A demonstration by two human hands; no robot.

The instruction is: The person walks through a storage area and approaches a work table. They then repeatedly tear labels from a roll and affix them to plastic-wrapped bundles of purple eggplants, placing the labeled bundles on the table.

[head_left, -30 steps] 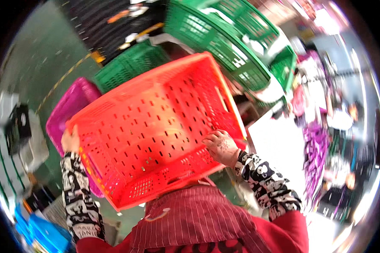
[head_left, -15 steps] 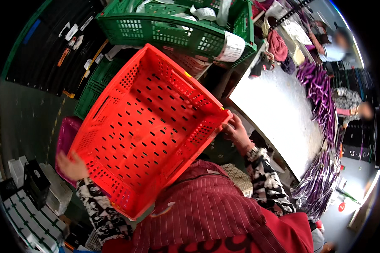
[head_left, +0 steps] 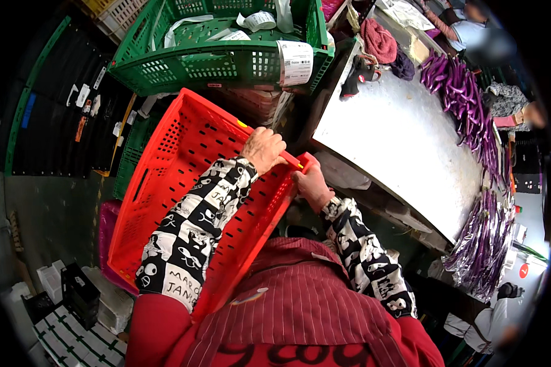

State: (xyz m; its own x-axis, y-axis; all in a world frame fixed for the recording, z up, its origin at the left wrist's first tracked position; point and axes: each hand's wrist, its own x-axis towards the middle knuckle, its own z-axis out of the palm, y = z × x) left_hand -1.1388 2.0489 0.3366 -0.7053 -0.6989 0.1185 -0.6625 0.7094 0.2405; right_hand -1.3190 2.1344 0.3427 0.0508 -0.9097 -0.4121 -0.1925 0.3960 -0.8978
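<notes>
A red perforated plastic crate (head_left: 159, 183) is tilted in front of my body, with nothing visible inside it. My left hand (head_left: 264, 151) reaches across the crate and is closed over its far rim, close to the right corner. At that same corner my right hand (head_left: 314, 185) grips the rim from the outside, thumb and fingers closed on it. My left forearm hides part of the crate's floor and its near wall.
Ahead stands a green crate (head_left: 226, 67) with loose paper labels inside. To the right is a white-topped table (head_left: 392, 147) bearing long purple eggplants (head_left: 459, 104) and bagged eggplants (head_left: 483, 244). A purple tub (head_left: 107, 226) is beside the red crate. Black crates (head_left: 49, 122) stand left.
My left hand has moved from the crate's left side across to its far rim near the right corner. The crate has tilted and shifted; my right hand stays at the right corner.
</notes>
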